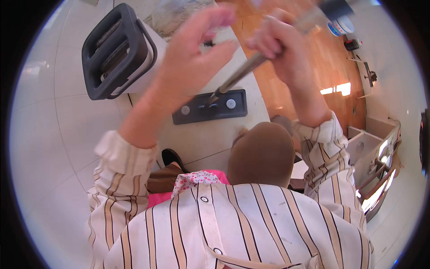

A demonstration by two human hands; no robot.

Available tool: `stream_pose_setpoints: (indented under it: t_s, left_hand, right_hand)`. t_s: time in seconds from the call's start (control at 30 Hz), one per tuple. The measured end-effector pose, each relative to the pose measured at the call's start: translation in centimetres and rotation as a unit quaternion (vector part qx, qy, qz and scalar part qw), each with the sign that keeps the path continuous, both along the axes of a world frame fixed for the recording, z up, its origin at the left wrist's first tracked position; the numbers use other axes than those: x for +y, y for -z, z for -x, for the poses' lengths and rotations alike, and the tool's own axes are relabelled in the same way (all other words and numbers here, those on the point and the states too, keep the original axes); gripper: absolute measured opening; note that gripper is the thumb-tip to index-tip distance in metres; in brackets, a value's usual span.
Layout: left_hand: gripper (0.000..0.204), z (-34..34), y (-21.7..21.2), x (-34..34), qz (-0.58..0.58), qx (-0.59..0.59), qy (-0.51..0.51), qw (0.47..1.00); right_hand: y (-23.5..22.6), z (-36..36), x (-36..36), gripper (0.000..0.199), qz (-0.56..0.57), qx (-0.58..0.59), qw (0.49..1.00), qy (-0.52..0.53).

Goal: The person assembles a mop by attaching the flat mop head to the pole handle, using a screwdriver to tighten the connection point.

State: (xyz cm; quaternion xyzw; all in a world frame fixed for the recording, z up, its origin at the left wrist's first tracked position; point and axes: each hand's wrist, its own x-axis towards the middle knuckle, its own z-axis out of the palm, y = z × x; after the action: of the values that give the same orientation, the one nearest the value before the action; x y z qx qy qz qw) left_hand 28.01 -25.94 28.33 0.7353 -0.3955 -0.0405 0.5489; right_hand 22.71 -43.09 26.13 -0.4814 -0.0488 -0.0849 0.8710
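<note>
My right hand (286, 47), slightly blurred, is wrapped round the slanting metal pole (246, 67) of a flat mop. Down at its lower end, the pole meets a dark grey rectangular mop head (208, 113) with two pale round discs on its upper side, lying on the white tiles. My left hand (192, 58) is raised to the left of the pole, blurred, thumb and fingers apart, with nothing in it. Beyond that wrist stands a white mop bucket with a dark grey slotted top (114, 56) and a handle.
A whitish, shaggy cloth-like thing (179, 15) lies behind the bucket. Orange-brown wood flooring (331, 67) begins right of the tiles. Along the right wall are a white tub (341, 26), a dark bottle (353, 45) and a wooden shelf unit (376, 130). My knee (262, 154) is close below the mop head.
</note>
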Motion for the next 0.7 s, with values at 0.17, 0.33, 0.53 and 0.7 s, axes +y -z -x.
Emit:
stream_pose_setpoints:
  t_s: [0.17, 0.33, 0.53, 0.7]
  left_hand:
    - [0.021, 2.2, 15.2, 8.7, -0.155, 0.370, -0.142, 0.905]
    - [0.030, 7.1, 25.5, 12.4, -0.087, 0.762, -0.290, 0.573]
    - [0.041, 8.3, 26.5, 7.2, 0.148, 0.856, -0.265, 0.418]
    - [0.027, 7.4, 30.1, 4.5, 0.192, 0.830, -0.267, 0.450]
  right_hand:
    - [3.7, 2.8, -4.5, 0.030, -0.045, -0.009, 0.997, 0.061]
    - [6.3, 6.9, -8.1, 0.026, -0.066, 0.044, 0.994, 0.080]
    - [10.4, 11.5, -10.7, 0.026, -0.161, 0.071, 0.981, 0.087]
    - [13.7, 15.6, -12.0, 0.020, -0.129, 0.190, 0.964, 0.135]
